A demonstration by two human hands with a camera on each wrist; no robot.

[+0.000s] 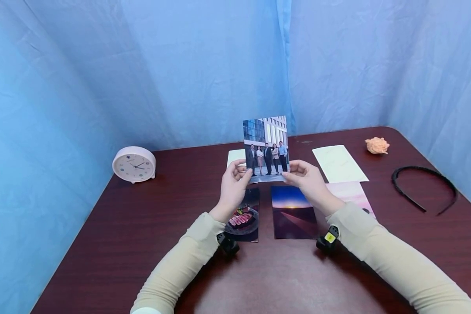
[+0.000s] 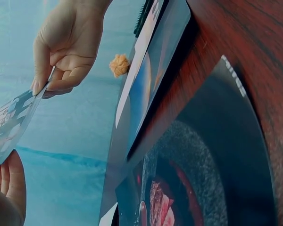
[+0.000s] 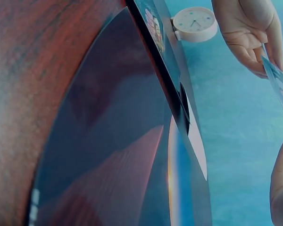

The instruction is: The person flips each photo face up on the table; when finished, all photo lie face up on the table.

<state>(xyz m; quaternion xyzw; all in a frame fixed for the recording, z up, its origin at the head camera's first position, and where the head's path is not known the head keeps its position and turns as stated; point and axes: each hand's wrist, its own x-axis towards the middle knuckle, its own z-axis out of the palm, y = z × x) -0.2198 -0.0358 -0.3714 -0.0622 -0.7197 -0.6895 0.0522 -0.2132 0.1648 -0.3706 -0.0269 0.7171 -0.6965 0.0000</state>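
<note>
group photo (image 1: 267, 135): left fingers (image 1: 236, 163), right fingers (image 1: 299, 165) closed on lower corners

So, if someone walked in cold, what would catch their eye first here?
Likely the group photo of five people, held up mid-scene between the left hand and right hand. Below it, on the dark table, glow a food photo and, to its right, a low-sun photo. A white clock stands out toward the table's far left.

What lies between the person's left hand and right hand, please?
Between the left hand and right hand is the group photo, pinched by both, as the head view shows.
</note>
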